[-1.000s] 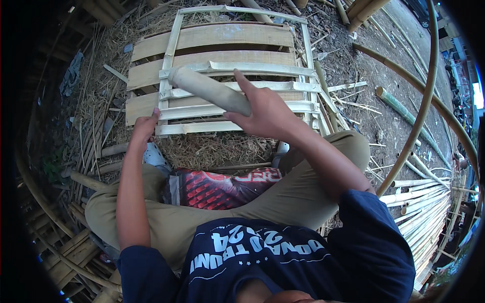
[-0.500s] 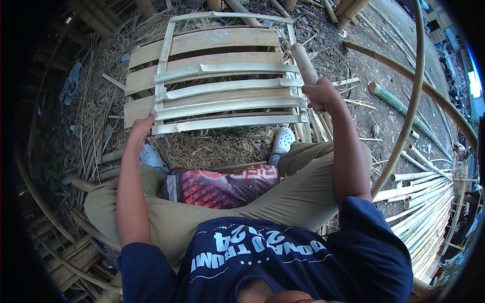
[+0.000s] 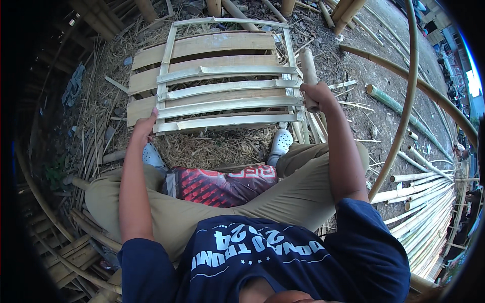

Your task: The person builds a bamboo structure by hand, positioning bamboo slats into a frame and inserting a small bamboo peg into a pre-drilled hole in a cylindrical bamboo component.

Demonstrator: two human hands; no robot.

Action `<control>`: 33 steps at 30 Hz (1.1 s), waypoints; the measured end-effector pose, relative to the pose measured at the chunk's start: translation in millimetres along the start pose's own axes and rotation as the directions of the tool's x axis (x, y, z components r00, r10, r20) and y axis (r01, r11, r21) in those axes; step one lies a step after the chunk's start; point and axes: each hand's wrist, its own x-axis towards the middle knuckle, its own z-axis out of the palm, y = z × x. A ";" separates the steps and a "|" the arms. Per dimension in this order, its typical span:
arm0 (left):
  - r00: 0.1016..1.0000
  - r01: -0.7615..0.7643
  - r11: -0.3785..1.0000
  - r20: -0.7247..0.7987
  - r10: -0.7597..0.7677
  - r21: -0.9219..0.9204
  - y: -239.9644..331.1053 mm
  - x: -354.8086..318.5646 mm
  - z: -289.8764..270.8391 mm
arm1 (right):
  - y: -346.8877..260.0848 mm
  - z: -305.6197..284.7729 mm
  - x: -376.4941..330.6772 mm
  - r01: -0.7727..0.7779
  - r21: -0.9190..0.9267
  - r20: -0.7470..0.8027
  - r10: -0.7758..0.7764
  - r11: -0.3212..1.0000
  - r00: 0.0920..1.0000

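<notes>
A pale bamboo frame (image 3: 227, 105) of split strips lies across a low platform of wooden planks (image 3: 217, 45) in front of me. Several crosswise strips sit close together on its near half; one more spans the far end. My left hand (image 3: 146, 126) is closed around the frame's near left corner, thumb on top and the other fingers partly hidden. At the right side, my right hand (image 3: 318, 93) grips a short, thick wooden club (image 3: 308, 66) by its lower part. The club stands nearly upright in view, beside the frame's right rail.
A red and black printed sack (image 3: 222, 187) lies between my legs. Straw and shavings (image 3: 212, 151) cover the ground. A curved bamboo pole (image 3: 410, 101) arches on the right, near a green bamboo pole (image 3: 404, 113) and a pile of split bamboo (image 3: 419, 237).
The club has turned from leaning left to nearly upright, and my right hand has shifted slightly left. My left hand keeps its hold on the frame's corner. The view has shifted slightly.
</notes>
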 end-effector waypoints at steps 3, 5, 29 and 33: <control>1.000 -0.009 1.000 -0.021 0.009 -0.001 2.1 -4.6 3.2 | 6.2 -3.0 8.0 -0.015 0.053 0.013 0.015 0.998 1.000; 0.999 -0.016 1.000 -0.041 0.016 0.000 1.9 -4.0 2.8 | 7.0 -4.2 11.2 -0.025 0.054 0.050 0.022 0.998 0.998; 0.990 -0.099 0.992 -0.090 0.105 0.076 -6.1 8.3 12.2 | 65.7 1.2 59.3 -0.148 0.261 0.069 0.134 0.954 0.989; 0.988 -0.105 0.992 -0.106 0.112 0.068 -11.2 4.4 5.5 | 70.3 5.0 50.4 -0.209 0.456 0.207 0.126 0.865 0.970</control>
